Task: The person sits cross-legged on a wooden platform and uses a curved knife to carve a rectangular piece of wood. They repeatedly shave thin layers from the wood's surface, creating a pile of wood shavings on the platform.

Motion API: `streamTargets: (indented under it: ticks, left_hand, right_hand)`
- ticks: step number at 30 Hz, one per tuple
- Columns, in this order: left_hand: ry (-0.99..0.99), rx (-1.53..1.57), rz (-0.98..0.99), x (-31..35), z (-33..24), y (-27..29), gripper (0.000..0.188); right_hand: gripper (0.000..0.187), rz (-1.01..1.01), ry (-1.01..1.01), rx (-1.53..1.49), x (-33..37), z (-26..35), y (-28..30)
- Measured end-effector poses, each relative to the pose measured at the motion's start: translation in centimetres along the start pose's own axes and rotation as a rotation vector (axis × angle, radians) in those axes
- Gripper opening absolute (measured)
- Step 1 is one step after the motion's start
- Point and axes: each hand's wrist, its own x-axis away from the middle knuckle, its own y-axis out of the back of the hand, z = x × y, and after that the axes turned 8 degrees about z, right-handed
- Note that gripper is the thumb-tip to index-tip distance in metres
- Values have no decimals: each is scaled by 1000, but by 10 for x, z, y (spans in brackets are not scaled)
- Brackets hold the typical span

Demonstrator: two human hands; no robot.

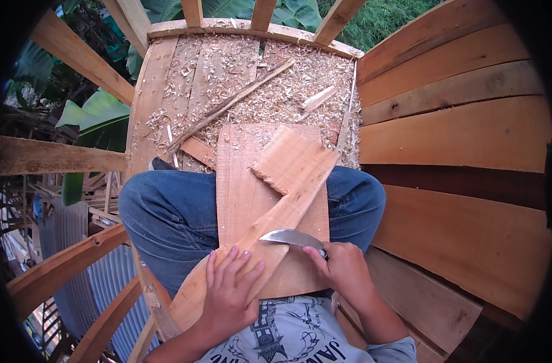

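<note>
Across my lap lies a wide wooden board [233, 199]. On it rests a long, shaped piece of pale wood [270, 222], slanting from lower left to upper right, with a broad, rough-edged block at its far end. My left hand [232, 287] presses flat on the near part of this piece, its fingers spread. In my right hand [346, 273] is a curved knife [291, 237], its handle mostly hidden by the fingers. The blade points left across the piece, close to my left fingertips; whether its edge touches the wood I cannot tell.
Wood shavings [276, 66] cover the plank floor ahead, where a thin stick [233, 103] and several offcuts [318, 98] lie. A plank wall [451, 133] rises on the right. Open wooden rails [58, 156] stand on the left, with leaves and corrugated sheets [112, 296] beyond.
</note>
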Motion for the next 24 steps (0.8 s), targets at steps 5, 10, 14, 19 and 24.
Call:
streamTargets:
  ticks: [5, 10, 14, 19, 24]
  left_hand:
    - [-6, -13, 21, -1, 1, 1, 66]
    - [-13, 25, 8, 3, 5, 2, 66]
    - [-34, 5, 21, -1, 6, 2, 65]
    - [-50, -35, 27, -2, 8, 0, 66]
    - [-32, -4, 37, -3, 6, 4, 60]
  right_hand:
    - [55, -206, -34, 194, -18, -12, 18]
    - [55, -173, -84, 132, -18, -10, 34]
    - [56, 48, 15, 117, -2, 12, 12]
    - [56, -176, -114, 188, -22, -9, 14]
    - [56, -232, -275, 23, -28, -37, 55]
